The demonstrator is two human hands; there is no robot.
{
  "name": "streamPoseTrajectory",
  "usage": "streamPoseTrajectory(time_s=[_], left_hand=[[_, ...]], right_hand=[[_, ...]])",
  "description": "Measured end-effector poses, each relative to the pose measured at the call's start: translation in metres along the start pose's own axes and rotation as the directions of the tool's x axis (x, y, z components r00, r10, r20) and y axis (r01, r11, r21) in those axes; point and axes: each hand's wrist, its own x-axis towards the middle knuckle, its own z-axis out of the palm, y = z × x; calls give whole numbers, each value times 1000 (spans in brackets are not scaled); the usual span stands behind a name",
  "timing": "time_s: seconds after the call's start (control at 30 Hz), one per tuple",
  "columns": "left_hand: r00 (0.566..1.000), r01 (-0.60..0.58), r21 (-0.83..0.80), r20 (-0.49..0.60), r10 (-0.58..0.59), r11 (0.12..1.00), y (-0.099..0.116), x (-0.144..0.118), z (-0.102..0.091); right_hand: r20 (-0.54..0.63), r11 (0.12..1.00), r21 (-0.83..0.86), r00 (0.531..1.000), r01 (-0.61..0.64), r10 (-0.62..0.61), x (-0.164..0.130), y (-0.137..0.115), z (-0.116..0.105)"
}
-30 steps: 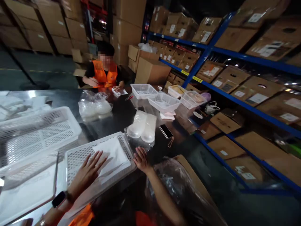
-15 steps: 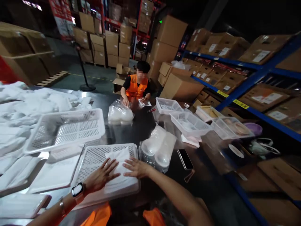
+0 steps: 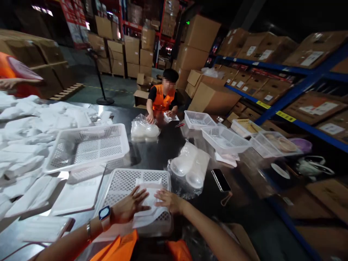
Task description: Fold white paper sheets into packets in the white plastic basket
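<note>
A white perforated plastic basket (image 3: 123, 181) stands on the dark table right in front of me. On it lies a thin white folded sheet (image 3: 148, 219), which could be cloth or a soft packet. My left hand (image 3: 130, 207), with a watch on its wrist, rests on the sheet's left side with fingers spread. From the right, my right hand (image 3: 170, 201) lies on its other edge, fingers apart and flat. Just right of the basket is a clear plastic bag (image 3: 190, 165) of white rounded cups or bowls.
White packets (image 3: 24, 148) pile up at left, beside another white basket (image 3: 87, 148). A phone (image 3: 220, 180) lies at right, below several trays (image 3: 225, 139). Across the table a co-worker (image 3: 163, 98) handles a small white item near a second bag (image 3: 145, 129). Another person's arm (image 3: 16, 81) shows far left.
My view has shifted slightly, so the table's things sit farther right. The sheet's lower end now extends toward me below my hands. An orange-clad person has come farther into view at left.
</note>
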Motion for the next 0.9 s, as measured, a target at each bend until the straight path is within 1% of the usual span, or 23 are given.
streamPoseTrajectory(time_s=[0.03,0.07,0.1,0.13,0.17,0.2,0.23,0.27,0.3,0.37,0.4,0.43,0.47,0.5,0.57,0.6,0.67,0.77,0.9], left_hand=[[999,-34,-37,-32,32,999,1,-2,4],[995,-70,-80,-83,63,994,2,-4,9],[984,-102,-126,-155,82,987,2,-7,14],[967,-124,-178,-241,79,976,2,-9,19],[943,-135,-236,-329,51,962,2,-11,25],[912,-129,-302,-410,-6,945,2,-12,30],[876,-104,-379,-472,-96,919,4,-12,34],[832,-61,-466,-512,-213,883,6,-12,38],[781,-7,-556,-522,-342,831,10,-10,41],[657,82,-703,-495,-569,707,21,-4,43],[594,103,-745,-485,-642,659,27,0,43],[545,110,-765,-487,-682,634,32,3,42],[512,112,-769,-498,-700,629,38,6,41],[494,114,-765,-510,-704,634,42,9,39],[483,128,-757,-517,-707,641,47,12,36],[482,136,-766,-502,-718,628,48,12,34],[471,145,-805,-454,-756,575,48,12,32],[445,144,-858,-389,-806,493,45,13,29],[402,150,-881,-360,-842,448,44,17,27]], right_hand=[[-84,993,110,995,-41,50,-5,-8,2],[-196,968,241,972,-77,126,-8,-17,4],[-307,924,368,925,-101,223,-10,-25,6],[-398,874,468,853,-127,337,-10,-32,7],[-462,828,541,770,-149,440,-9,-39,10],[-504,790,588,685,-174,526,-7,-45,12],[-530,759,617,603,-208,596,-4,-51,14],[-545,734,632,530,-250,650,0,-55,17],[-552,707,642,462,-295,694,3,-59,20],[-560,646,668,322,-369,763,9,-65,25],[-562,621,676,269,-397,783,12,-67,27],[-563,598,682,221,-420,796,14,-70,28],[-564,576,688,174,-441,807,16,-72,30],[-564,555,696,131,-457,815,17,-75,30],[-559,514,715,54,-474,827,20,-80,31],[-555,496,727,19,-475,831,21,-83,31],[-546,468,749,-39,-469,837,24,-87,32],[-531,439,779,-100,-448,841,29,-92,35],[-526,409,793,-167,-451,834,35,-96,44]])
